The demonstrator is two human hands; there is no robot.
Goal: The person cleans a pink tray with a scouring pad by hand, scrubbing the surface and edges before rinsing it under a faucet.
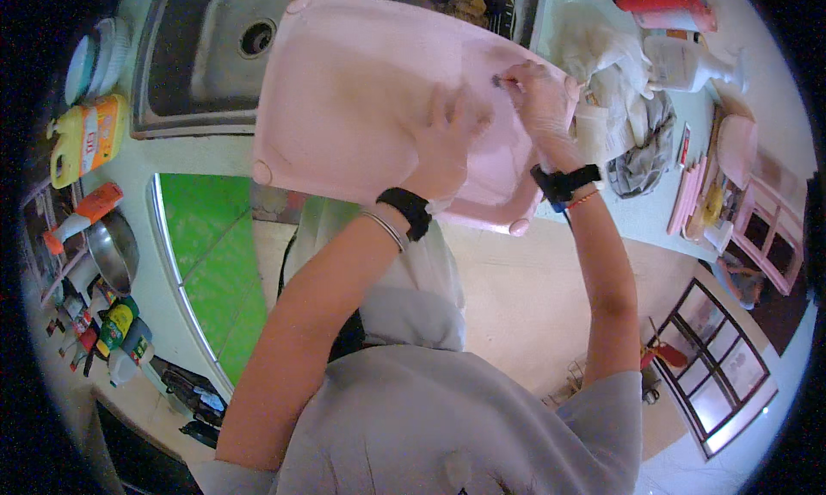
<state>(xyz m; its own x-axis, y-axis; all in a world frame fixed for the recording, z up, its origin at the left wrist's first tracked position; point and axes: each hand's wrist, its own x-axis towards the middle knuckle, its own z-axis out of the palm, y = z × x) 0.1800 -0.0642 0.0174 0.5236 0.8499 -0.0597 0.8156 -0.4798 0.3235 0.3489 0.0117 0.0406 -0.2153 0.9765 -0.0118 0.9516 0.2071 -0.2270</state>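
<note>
A pink plastic tray or panel point(335, 88) with round nubs at its corners lies in front of me, its left end overlapping the steel sink's edge. Over its middle is my left hand point(442, 140), blurred by motion, with a dark band at the wrist. Whether it touches the surface is hard to tell. My right hand point(539, 101) is at the panel's right part, fingertips pinched around a small dark item point(497, 80) too small to identify. Both hands appear to wear thin clear gloves.
A steel sink basin point(213, 49) lies at upper left. Beside it stand a yellow jug point(90, 140), a metal bowl point(115, 253) and several bottles. White plastic bags point(600, 49), a spray bottle point(684, 62) and pink plastic pieces point(687, 195) occupy the counter at right.
</note>
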